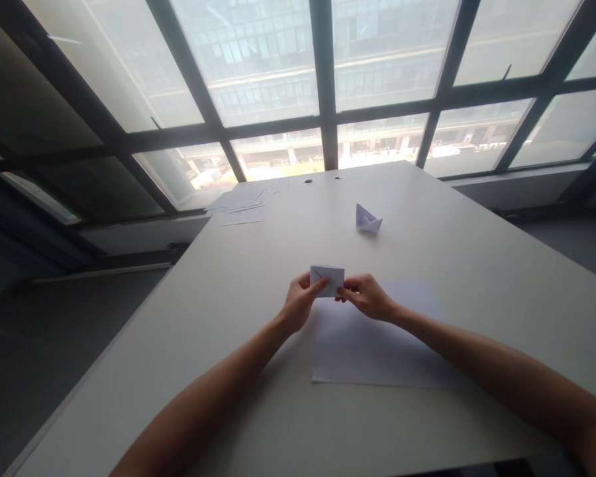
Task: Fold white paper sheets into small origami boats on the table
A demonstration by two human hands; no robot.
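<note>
A small folded piece of white paper is held up between my two hands, above the table. My left hand grips its left side, with the thumb lying across the front face. At the lower right corner, my right hand pinches the paper between thumb and fingers. A dark slanting line, perhaps a fold edge, shows near its upper left. Beneath my hands, a flat white sheet lies on the table, partly covered by my right forearm. Beyond them stands a folded paper boat.
The white table stretches away toward large dark-framed windows. Several loose paper sheets lie at its far left. Two small dark spots, one a round hole, mark the far end. A dark curtain hangs at left.
</note>
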